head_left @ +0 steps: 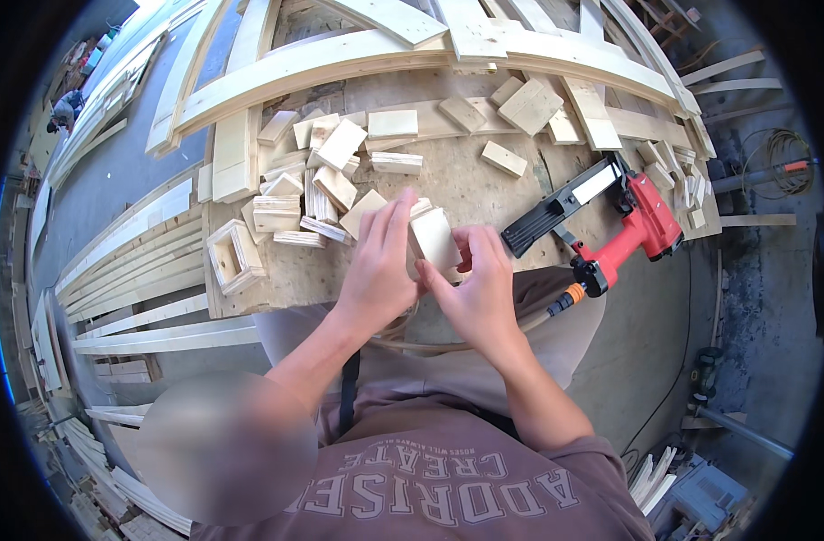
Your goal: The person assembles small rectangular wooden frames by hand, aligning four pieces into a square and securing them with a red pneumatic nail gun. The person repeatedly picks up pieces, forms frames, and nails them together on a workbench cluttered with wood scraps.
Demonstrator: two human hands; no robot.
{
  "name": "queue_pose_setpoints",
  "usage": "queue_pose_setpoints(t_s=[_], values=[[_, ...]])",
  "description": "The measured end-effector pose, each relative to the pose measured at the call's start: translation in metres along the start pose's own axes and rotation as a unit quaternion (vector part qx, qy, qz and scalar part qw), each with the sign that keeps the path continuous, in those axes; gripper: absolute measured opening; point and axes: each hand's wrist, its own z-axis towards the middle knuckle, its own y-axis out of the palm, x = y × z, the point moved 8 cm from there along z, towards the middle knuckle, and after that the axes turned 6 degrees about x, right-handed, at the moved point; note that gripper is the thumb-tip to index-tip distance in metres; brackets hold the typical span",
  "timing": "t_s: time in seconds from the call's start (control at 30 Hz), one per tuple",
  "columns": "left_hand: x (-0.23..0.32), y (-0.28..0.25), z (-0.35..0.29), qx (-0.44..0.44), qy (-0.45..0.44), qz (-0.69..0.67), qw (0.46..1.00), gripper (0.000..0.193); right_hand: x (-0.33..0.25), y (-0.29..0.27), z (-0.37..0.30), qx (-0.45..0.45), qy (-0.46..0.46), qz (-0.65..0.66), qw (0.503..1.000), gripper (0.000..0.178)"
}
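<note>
Between my two hands, over the near edge of the plywood worktop [295,287], is a small pale wooden block [435,238]. My left hand [382,257] grips the block's left side, its fingers stretched up along it. The right hand [473,275] closes on the opposite side, with fingers bent and thumb at the near end. Part of the block is hidden behind my fingers. To the right lies a red and black pneumatic nail gun [642,216], a hose [543,316] attached to its handle. At the left edge sits a small open wooden frame box [235,257].
A heap of small wooden blocks [338,144] lies left of centre, with more pieces [531,106] farther back. Long boards in a frame [313,59] cross the far side. Planks [141,243] are stacked at the left. A blurred round patch covers the lower left.
</note>
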Motion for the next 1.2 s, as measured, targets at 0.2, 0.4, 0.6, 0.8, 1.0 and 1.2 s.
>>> queue_pose_setpoints(t_s=[0.2, 0.4, 0.6, 0.8, 1.0, 1.2], values=[[-0.01, 0.012, -0.002, -0.027, -0.016, -0.057, 0.998, 0.095, 0.023, 0.014, -0.001, -0.037, 0.046, -0.008, 0.998, 0.045], [-0.005, 0.011, 0.006, -0.045, 0.015, -0.019, 0.999, 0.089, 0.035, 0.014, 0.005, -0.031, 0.073, 0.024, 0.997, 0.045], [-0.007, 0.015, 0.013, -0.057, 0.028, -0.01, 0.998, 0.089, 0.051, 0.015, 0.01, -0.066, 0.144, 0.091, 0.983, 0.038], [-0.008, 0.016, 0.016, -0.073, 0.028, -0.005, 0.997, 0.092, 0.053, 0.013, 0.016, -0.104, 0.137, 0.083, 0.982, 0.031], [-0.01, 0.019, 0.02, -0.088, 0.025, 0.002, 0.996, 0.098, 0.061, 0.017, 0.02, -0.151, 0.142, 0.108, 0.972, 0.025], [-0.006, 0.019, 0.024, -0.101, 0.033, 0.009, 0.994, 0.099, 0.073, 0.022, 0.02, -0.165, 0.157, 0.141, 0.963, 0.024]])
